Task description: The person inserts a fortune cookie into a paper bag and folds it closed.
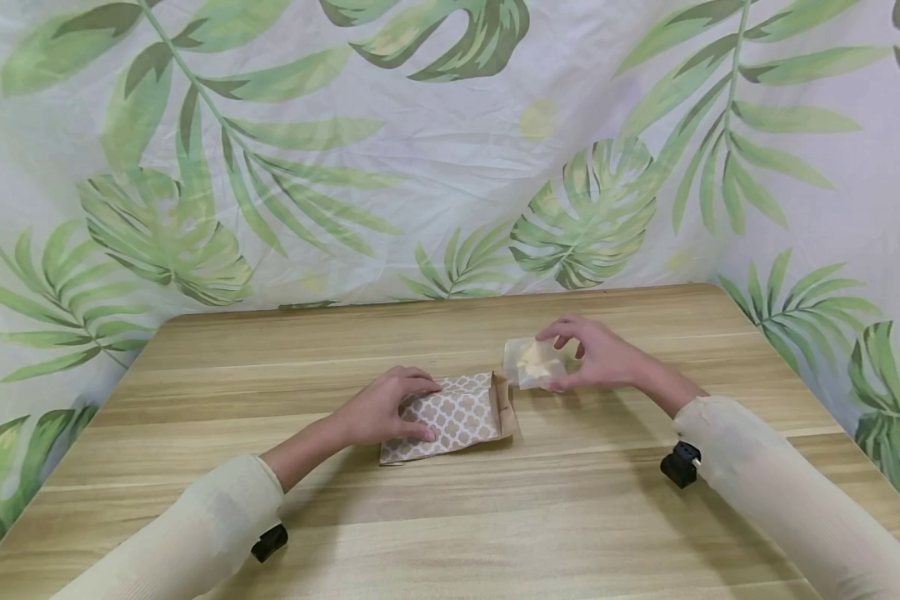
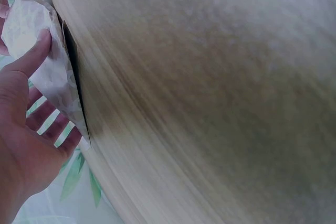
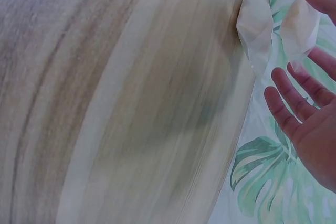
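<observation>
A brown paper bag point(image 1: 461, 417) with a white lattice pattern lies flat at the middle of the wooden table point(image 1: 495, 525), its open mouth facing right. My left hand point(image 1: 382, 408) arches over the bag's left end, fingers curved at its far edge and thumb on top. In the left wrist view the thumb of that hand point(image 2: 26, 140) presses the bag point(image 2: 50, 72). My right hand point(image 1: 603, 354) holds a small translucent packet point(image 1: 532, 362) with something pale yellow inside, just right of the bag's mouth and slightly above the table. The packet point(image 3: 260, 19) shows at the fingertips of the right hand point(image 3: 310, 124).
A cloth backdrop point(image 1: 450, 150) printed with green leaves hangs close behind and around the table. Bare wood lies in front of and beside the bag. Black wrist camera mounts point(image 1: 678, 465) sit under both sleeves.
</observation>
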A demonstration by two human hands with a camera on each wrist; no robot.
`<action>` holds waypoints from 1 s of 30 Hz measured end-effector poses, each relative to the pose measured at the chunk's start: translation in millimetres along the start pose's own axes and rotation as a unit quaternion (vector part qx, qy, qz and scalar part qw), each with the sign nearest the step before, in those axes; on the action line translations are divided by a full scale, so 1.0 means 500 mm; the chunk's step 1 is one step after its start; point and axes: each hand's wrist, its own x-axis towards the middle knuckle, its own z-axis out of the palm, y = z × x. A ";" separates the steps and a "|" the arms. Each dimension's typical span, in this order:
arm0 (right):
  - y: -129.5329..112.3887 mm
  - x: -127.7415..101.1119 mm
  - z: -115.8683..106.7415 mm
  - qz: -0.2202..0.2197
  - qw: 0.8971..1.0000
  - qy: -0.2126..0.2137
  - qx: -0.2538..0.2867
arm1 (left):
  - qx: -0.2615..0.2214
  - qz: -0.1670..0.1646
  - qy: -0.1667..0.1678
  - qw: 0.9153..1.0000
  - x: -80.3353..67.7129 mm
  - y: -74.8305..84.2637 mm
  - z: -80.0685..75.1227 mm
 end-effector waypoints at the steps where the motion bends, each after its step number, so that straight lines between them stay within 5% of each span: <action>1: 0.000 -0.001 0.001 0.000 1.000 0.000 0.001 | 0.000 -0.001 -0.001 1.000 0.000 0.000 0.000; 30: -0.026 -0.024 0.016 -0.014 0.999 -0.021 0.029 | -0.010 -0.006 0.003 1.000 -0.003 -0.002 0.002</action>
